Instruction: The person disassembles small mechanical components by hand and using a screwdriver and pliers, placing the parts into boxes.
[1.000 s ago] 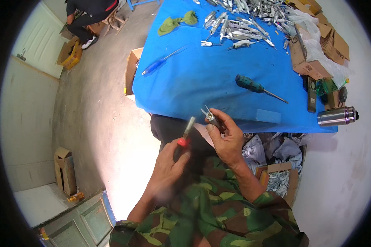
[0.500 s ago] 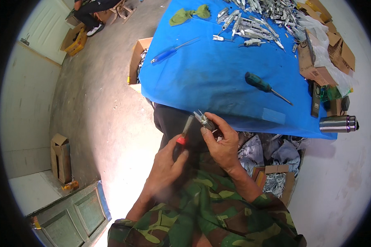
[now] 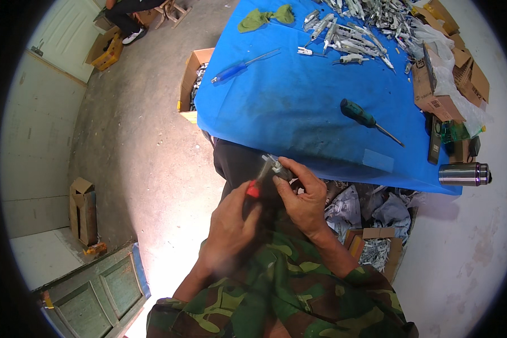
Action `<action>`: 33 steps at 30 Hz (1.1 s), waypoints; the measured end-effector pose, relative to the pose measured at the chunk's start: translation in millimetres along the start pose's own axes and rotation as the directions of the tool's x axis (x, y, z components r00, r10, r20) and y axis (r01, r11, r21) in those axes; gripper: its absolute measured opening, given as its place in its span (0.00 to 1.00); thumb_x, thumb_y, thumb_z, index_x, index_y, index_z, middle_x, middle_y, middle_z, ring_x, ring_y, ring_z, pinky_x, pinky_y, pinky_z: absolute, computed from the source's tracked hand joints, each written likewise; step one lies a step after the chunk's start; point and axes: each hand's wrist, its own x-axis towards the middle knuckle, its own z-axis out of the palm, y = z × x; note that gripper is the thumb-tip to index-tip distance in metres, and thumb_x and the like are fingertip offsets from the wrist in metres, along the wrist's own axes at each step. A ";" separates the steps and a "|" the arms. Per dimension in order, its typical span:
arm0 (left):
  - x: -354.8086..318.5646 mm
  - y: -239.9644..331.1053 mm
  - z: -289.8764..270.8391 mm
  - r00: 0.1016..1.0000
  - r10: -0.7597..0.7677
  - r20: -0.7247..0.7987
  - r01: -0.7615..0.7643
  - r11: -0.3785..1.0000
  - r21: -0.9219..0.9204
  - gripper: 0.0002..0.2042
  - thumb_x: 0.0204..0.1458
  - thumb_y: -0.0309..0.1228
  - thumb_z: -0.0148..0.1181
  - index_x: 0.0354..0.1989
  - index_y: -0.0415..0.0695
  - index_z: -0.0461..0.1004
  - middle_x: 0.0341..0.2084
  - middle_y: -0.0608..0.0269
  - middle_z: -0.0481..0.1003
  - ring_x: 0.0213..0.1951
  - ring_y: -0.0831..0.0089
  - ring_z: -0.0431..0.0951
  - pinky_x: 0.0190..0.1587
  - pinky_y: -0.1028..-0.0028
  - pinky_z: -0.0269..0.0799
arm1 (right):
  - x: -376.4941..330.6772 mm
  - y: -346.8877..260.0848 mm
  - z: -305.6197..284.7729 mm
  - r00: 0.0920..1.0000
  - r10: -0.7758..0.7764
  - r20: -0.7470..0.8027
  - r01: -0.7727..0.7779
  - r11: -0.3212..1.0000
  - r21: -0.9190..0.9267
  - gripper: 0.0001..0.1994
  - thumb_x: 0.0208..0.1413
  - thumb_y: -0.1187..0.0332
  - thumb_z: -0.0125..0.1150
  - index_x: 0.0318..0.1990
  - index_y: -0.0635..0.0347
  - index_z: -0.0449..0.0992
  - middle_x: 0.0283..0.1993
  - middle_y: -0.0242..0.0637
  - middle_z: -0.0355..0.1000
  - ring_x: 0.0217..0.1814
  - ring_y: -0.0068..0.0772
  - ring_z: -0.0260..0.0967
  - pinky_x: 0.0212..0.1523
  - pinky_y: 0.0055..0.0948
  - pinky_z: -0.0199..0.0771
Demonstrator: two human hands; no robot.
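My left hand (image 3: 231,222) is closed round a tool with a red and black handle (image 3: 253,190). Its grey metal blade points up and away from me, blurred by motion. Between the thumb and fingers of my right hand (image 3: 305,197) is a small grey metal part (image 3: 283,170) with thin prongs at its far end. The blade's tip meets or overlaps the pronged end; whether they touch I cannot tell. Both hands are over my lap, just short of the table's near edge.
On the blue-covered table (image 3: 298,90) lie a dark green screwdriver (image 3: 359,114), a blue-handled screwdriver (image 3: 231,73), a green cloth (image 3: 259,19) and a heap of metal parts (image 3: 372,22). A steel flask (image 3: 463,174) stands near the right corner. Cartons flank the table; a person sits far left.
The tool in my left hand has moved slightly up and right, bringing its blade against or across the pronged end of the metal part. My right hand keeps its hold. The view has shifted slightly.
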 end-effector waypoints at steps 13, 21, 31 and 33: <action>1.3 1.9 3.5 0.998 0.021 0.061 -0.016 0.996 -0.090 0.19 0.59 0.27 0.62 0.59 0.38 0.70 0.42 0.44 0.79 0.47 0.47 0.82 0.52 0.59 0.76 | -4.9 6.0 3.4 0.995 0.102 0.018 -0.104 0.972 0.213 0.18 0.60 0.77 0.69 0.58 0.65 0.81 0.53 0.44 0.83 0.54 0.28 0.79 0.56 0.28 0.78; 3.4 -6.7 5.7 0.997 0.077 -0.005 -0.077 0.996 -0.047 0.19 0.57 0.19 0.60 0.58 0.38 0.70 0.41 0.44 0.78 0.45 0.46 0.82 0.51 0.60 0.76 | -8.8 13.7 3.8 1.000 0.027 -0.012 -0.026 0.994 0.107 0.18 0.61 0.74 0.70 0.58 0.67 0.80 0.52 0.49 0.82 0.53 0.39 0.82 0.55 0.33 0.79; 8.0 -0.8 1.5 0.988 0.145 -0.053 -0.134 0.975 0.179 0.21 0.53 0.16 0.61 0.57 0.36 0.70 0.44 0.41 0.75 0.47 0.40 0.77 0.50 0.54 0.75 | 5.8 6.7 2.6 0.959 -0.249 0.138 0.278 0.925 -0.259 0.14 0.67 0.67 0.61 0.53 0.66 0.73 0.42 0.54 0.77 0.42 0.61 0.78 0.39 0.47 0.78; 5.6 -2.2 1.5 0.992 0.122 -0.039 -0.111 0.971 0.212 0.22 0.52 0.16 0.61 0.57 0.36 0.70 0.44 0.41 0.75 0.47 0.40 0.77 0.50 0.54 0.75 | 6.6 10.6 1.2 0.956 -0.245 0.162 0.284 0.914 -0.288 0.13 0.68 0.65 0.61 0.51 0.66 0.72 0.38 0.52 0.77 0.38 0.61 0.78 0.35 0.48 0.77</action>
